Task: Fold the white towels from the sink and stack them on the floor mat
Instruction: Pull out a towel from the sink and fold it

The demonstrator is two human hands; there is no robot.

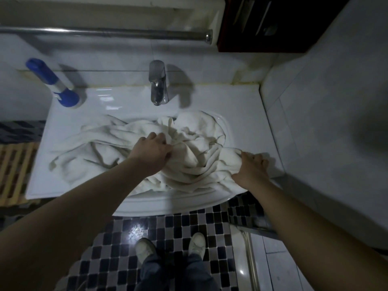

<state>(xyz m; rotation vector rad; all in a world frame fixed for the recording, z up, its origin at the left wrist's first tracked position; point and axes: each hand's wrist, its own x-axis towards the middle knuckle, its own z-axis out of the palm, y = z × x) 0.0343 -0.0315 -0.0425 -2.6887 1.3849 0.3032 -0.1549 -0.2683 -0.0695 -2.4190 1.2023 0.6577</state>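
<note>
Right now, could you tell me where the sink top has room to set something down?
Bare: the white ceramic sink top between the chrome tap and the tiled right wall, and between tap and blue-and-white bottle. Crowded: the basin, under crumpled white towels.

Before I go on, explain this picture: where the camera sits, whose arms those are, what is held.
There is no machine here. A person wears one wide-angle camera on the head, so this single picture looks down past their own two bare arms. The left hand grips the crumpled white towels near the middle of the heap; the right hand grips their near right edge. The towels lie unfolded in and over the white sink. Behind them are a metal tap and a blue-and-white bottle. Below are the person's shoes on a checkered tile floor. How many towels there are cannot be told.
</note>
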